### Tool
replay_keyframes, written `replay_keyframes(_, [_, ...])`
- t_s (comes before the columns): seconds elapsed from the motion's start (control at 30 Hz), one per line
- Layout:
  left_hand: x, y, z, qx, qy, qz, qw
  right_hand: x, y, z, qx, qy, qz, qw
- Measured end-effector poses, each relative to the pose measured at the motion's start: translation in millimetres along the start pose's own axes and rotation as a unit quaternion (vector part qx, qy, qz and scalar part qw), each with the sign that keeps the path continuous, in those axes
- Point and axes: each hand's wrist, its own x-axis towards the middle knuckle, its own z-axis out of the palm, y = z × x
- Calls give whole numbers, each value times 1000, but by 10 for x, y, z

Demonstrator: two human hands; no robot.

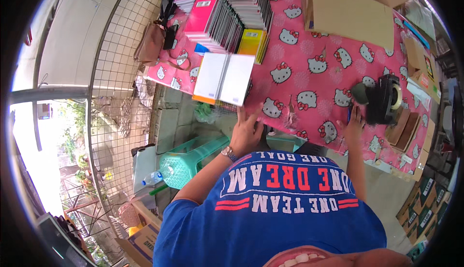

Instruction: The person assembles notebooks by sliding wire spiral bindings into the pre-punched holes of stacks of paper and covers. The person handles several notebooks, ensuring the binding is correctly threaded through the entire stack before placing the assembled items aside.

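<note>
My left hand (245,130), a watch on its wrist, has its fingers apart at the table's front edge, just below an open notebook (237,79) with blank white pages. That notebook lies on top of other notebooks, overhanging the edge. My right hand (354,123) is on the table to the right, its fingers bent around a thin blue object (349,113) that looks like a pen, mostly hidden. Just right of it stands a black tape dispenser (379,101) with a roll of tape. Stacks of pink notebooks (203,18) and yellow notebooks (252,42) rise behind the open one.
A pink patterned cloth (309,81) covers the table. An open cardboard box (353,13) stands at the back, and brown wooden blocks (403,130) lie at the right. A brown bag (151,43) sits at the left corner. Below is a green plastic stool (186,165) with a bottle (157,176).
</note>
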Motion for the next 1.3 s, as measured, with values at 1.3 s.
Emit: replay_keyframes(1.3, [36, -770, -718, 89, 266, 75, 957, -499, -2723, -898, 246, 54, -376, 892])
